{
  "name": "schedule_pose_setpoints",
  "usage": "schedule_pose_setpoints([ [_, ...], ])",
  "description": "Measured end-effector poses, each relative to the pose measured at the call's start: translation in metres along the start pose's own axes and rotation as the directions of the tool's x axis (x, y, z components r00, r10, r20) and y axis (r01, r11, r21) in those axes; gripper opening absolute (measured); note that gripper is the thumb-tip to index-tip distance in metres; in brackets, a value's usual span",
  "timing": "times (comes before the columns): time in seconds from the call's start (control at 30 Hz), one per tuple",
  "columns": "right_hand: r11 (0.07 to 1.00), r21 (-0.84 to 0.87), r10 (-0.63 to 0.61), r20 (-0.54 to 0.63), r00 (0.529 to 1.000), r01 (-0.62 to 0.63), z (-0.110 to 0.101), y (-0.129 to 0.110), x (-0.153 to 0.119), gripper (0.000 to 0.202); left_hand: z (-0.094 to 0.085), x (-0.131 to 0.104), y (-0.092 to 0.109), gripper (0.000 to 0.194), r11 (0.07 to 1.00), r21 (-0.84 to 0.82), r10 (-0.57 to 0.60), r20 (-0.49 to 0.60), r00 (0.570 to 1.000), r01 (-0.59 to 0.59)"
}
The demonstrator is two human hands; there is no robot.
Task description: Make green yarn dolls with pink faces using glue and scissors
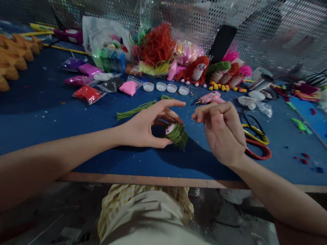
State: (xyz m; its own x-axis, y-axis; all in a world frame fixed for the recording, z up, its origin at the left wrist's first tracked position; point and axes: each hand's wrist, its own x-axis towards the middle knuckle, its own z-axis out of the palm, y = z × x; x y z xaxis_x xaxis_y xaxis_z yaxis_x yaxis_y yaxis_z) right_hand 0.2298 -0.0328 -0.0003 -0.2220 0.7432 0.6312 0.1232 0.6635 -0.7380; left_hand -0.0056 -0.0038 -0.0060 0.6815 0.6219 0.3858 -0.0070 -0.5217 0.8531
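Note:
My left hand (pixel 149 124) holds a small doll (pixel 178 135) between its thumb and fingers, low over the blue table. The doll has green yarn hair and a pale face with dark eyes, turned toward my palm; its body is mostly hidden. To the right, a little apart from the doll, my right hand (pixel 222 131) is raised with its fingers curled and thumb pressed in. Whatever those fingers pinch, if anything, is too small to see. Behind my left hand lies a bundle of green yarn strands (pixel 135 110). A pink glue gun (pixel 211 98) rests just beyond my right hand.
Finished-looking yarn dolls (pixel 199 71) stand along the back, beside red yarn (pixel 158 44). Clay packets (pixel 89 93) and small clear lids (pixel 160 86) lie in front. Red-and-yellow-handled scissors (pixel 259 149) sit by my right wrist. An orange egg tray (pixel 15 58) is at left.

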Motion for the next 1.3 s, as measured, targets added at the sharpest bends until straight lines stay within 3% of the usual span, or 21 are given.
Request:
schedule_pose_setpoints([
  [0.1, 0.976, 0.218, -0.014, -0.058, 0.998, 0.027, 0.002, -0.002, 0.003, 0.022, 0.001, 0.000, 0.001, 0.085, 0.999, -0.007, -0.032, -0.025, 0.999, 0.032],
  [0.17, 0.992, 0.120, -0.036, -0.093, 0.995, 0.047, 0.000, -0.005, 0.004, 0.021, 0.000, 0.001, 0.002, 0.086, 0.998, -0.025, -0.052, -0.041, 0.998, 0.051],
  [0.23, 0.992, -0.096, -0.096, -0.090, 0.991, 0.087, -0.003, -0.007, 0.005, 0.014, 0.000, 0.002, 0.002, 0.087, 0.997, -0.054, -0.062, -0.057, 0.996, 0.059],
  [0.33, 0.905, -0.353, -0.233, 0.058, 0.971, 0.238, -0.009, -0.008, 0.005, 0.020, -0.002, 0.002, 0.001, 0.087, 0.993, -0.108, -0.066, -0.079, 0.995, 0.058],
  [0.43, 0.891, -0.321, -0.295, 0.130, 0.947, 0.322, -0.010, -0.007, 0.005, 0.034, -0.003, 0.003, 0.001, 0.086, 0.986, -0.150, -0.090, -0.082, 0.993, 0.077],
  [0.53, 0.926, -0.218, -0.289, 0.109, 0.951, 0.307, -0.008, -0.007, 0.003, 0.035, -0.003, 0.004, 0.002, 0.086, 0.982, -0.163, -0.106, -0.080, 0.991, 0.092],
  [0.77, 0.912, -0.263, -0.267, 0.200, 0.943, 0.314, -0.009, -0.009, 0.001, 0.033, -0.002, 0.004, 0.002, 0.085, 0.985, -0.155, -0.093, -0.079, 0.993, 0.080],
  [1.1, 0.947, -0.204, -0.205, 0.203, 0.957, 0.246, -0.011, -0.001, -0.002, 0.040, -0.002, 0.003, 0.000, 0.087, 0.990, -0.122, -0.071, -0.052, 0.996, 0.064],
  [1.3, 0.982, -0.113, -0.137, 0.100, 0.985, 0.148, -0.005, -0.002, -0.001, 0.033, -0.002, 0.002, 0.001, 0.086, 0.992, -0.106, -0.069, -0.032, 0.997, 0.066],
])
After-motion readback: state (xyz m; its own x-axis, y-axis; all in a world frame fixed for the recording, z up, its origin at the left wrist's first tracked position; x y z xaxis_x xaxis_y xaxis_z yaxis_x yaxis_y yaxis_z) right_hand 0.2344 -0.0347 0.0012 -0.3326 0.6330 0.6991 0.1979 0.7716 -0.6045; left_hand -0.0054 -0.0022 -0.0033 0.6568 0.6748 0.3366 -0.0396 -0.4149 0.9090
